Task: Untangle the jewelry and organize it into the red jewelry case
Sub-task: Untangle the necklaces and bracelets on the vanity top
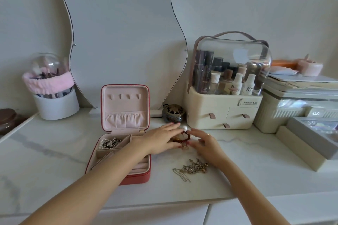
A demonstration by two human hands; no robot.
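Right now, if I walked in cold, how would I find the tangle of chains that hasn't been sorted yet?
Start at the open red jewelry case on the marble countertop. Just to its right, nearer the counter's front edge than the two hands, lies the tangle of chains. It is thin gold-toned metal, loose on the marble and untouched, unlike the reddish bead bracelet between the hands.

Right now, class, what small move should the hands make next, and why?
Probably lift the beaded bracelet clear of the small pile between the left hand and right hand; both already touch it, and the open red jewelry case sits just left.
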